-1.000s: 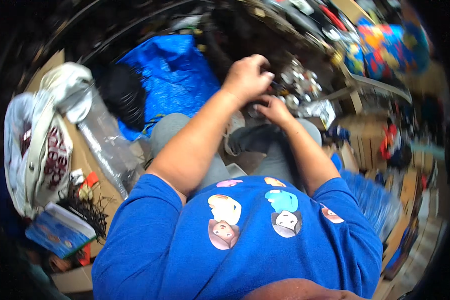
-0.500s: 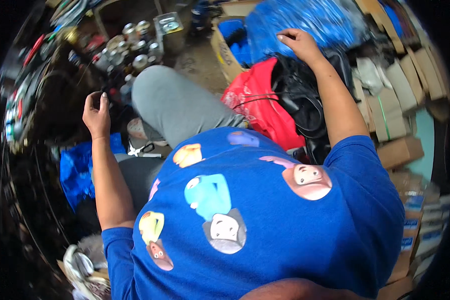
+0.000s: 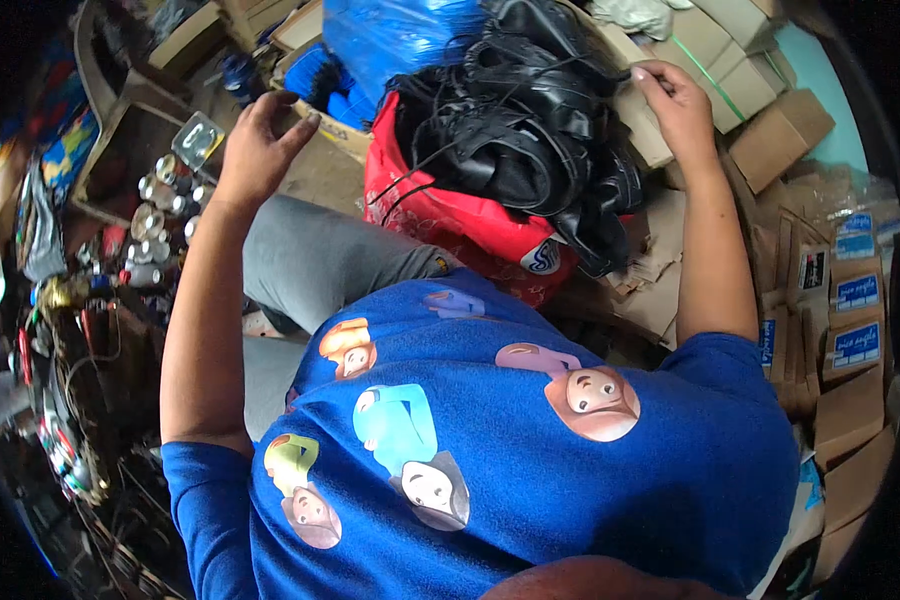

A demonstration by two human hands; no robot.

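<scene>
Over the far left side of my knee, my left hand (image 3: 262, 150) is raised, thumb and fingers apart, with nothing seen between them. My right hand (image 3: 678, 112) is at the far right beside a heap of glossy black items with straps and thin cords (image 3: 530, 130). Its fingers are curled in toward the thumb. A thin dark cord from the heap runs close to these fingertips, but whether they grip it is too small to make out. The heap fills and spills over a red bag (image 3: 395, 185) with a white pattern, standing beside my grey-trousered leg (image 3: 320, 260).
Blue plastic wrapping (image 3: 400, 50) lies behind the red bag, next to an open carton (image 3: 345, 140). Cardboard boxes (image 3: 782, 140) are stacked at the right. Several small jars (image 3: 150, 222) and a clear tray (image 3: 198, 140) stand at the left, beside tangled clutter (image 3: 80, 400).
My view has swung right, bringing more boxes in. The red bag and black heap now appear further left and fuller in view. My left hand has risen toward the bag, its fingers spreading.
</scene>
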